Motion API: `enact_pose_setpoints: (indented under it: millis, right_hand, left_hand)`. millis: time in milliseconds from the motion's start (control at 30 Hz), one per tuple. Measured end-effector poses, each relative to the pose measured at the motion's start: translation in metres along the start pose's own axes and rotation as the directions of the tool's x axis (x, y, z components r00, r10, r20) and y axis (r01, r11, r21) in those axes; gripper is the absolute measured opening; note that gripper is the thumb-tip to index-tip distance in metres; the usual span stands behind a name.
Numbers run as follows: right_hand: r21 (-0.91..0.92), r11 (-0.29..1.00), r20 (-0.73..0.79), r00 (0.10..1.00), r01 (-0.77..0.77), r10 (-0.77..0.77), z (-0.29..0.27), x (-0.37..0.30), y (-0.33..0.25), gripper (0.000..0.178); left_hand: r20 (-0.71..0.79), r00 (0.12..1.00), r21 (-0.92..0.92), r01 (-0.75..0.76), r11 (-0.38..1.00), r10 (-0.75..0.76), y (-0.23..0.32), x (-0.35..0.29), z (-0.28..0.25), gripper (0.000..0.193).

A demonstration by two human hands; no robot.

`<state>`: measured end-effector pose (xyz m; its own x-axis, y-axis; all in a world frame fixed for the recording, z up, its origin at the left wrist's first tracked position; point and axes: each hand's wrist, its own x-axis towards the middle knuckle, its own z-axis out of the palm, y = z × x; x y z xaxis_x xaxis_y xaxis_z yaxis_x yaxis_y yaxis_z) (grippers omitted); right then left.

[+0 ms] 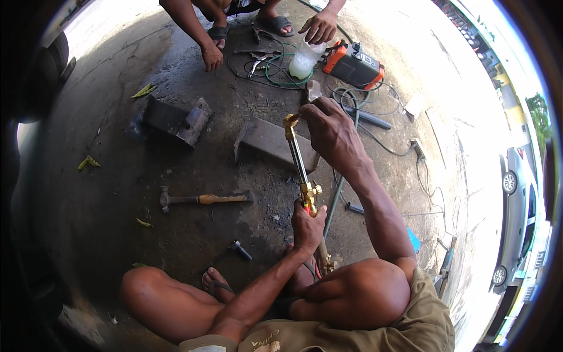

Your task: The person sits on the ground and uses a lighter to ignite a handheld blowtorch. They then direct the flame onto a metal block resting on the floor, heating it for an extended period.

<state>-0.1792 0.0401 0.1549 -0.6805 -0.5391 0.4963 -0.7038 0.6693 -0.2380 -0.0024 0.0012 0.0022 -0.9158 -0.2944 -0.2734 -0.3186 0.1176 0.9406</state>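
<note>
A cutting torch (298,155) with a brass head, metal tubes and brass valves points away from me, tilted slightly left. Its handle is gripped in my left hand (308,227), thumb beside the valves. At the brass head, my right hand (335,132) has its fingers bent and pinched together near the nozzle; whatever they hold is hidden. Just beyond the tubes, a rusty steel channel piece (270,141) lies on the ground. A second steel piece with an end plate (187,123) lies farther left. The torch's lower end, with brass fittings, passes beside my right knee.
A hammer (205,199) and a bolt (240,250) lie on the concrete to the left. Ahead, a squatting person's hand (319,26) rests on a translucent container (304,61). An orange-and-black machine (353,66), cables and a green hose (337,202) lie to the right.
</note>
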Motion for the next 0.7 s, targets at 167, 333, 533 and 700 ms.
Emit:
enact_pose_setpoints:
  millis: [167,333,533,700]
  right_hand:
    - [0.096,0.99,0.014,0.995,-0.101,0.1,-0.005,0.001,0.002,0.021]
    - [0.116,0.992,0.019,0.998,-0.059,0.057,0.003,0.003,0.003,0.017]
    - [0.143,0.987,0.016,0.997,-0.081,0.079,0.006,0.003,0.006,0.016]
    - [0.148,0.987,0.018,0.998,-0.067,0.065,0.002,0.003,0.005,0.016]
  left_hand:
    - [0.016,1.0,-0.005,0.025,1.0,-0.024,0.001,0.0,-0.001,0.046]
    - [0.008,1.0,0.02,0.014,1.0,-0.015,0.0,0.0,0.0,0.046]
    - [0.018,0.999,-0.004,0.04,0.999,-0.04,0.003,-0.001,-0.001,0.046]
    - [-0.005,1.0,0.016,0.001,1.0,-0.001,0.0,-0.001,-0.001,0.045]
